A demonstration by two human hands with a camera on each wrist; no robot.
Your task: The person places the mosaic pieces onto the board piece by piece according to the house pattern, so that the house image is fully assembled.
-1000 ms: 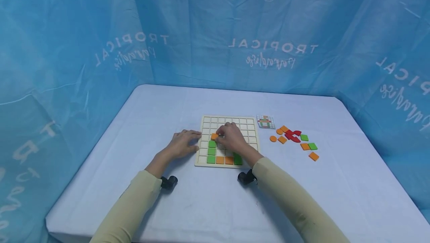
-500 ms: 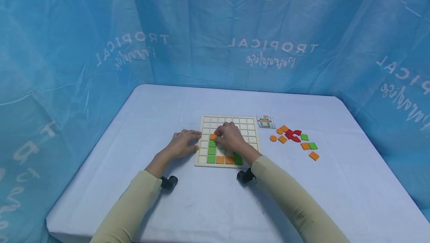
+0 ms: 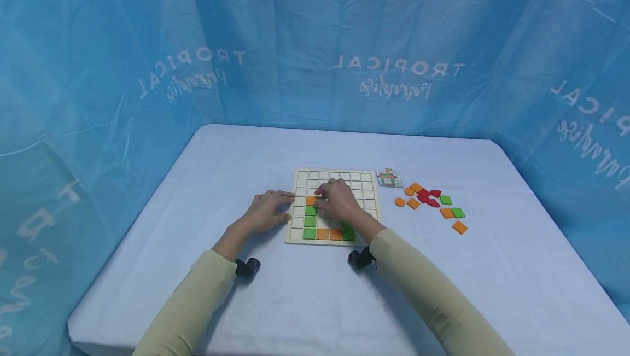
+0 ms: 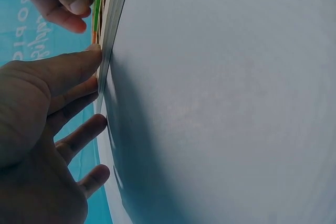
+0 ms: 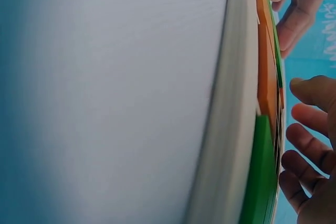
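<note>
Orange, a square tile [image 3: 310, 201] lay in a cell of the pale gridded board [image 3: 370, 185], just beyond a column of green tiles [image 3: 310, 222]. Over the board, the right hand [image 3: 338, 202] had its fingers loosely bent and apart, two tips at the tile's right edge (whether they touched it, I could not tell). Fingers spread, the left hand [image 3: 268, 209] touched the board's left edge. Right of the board, a patterned card [image 3: 389, 177] and loose pieces [image 3: 423, 199] lay on white cloth [image 3: 305, 301].
</note>
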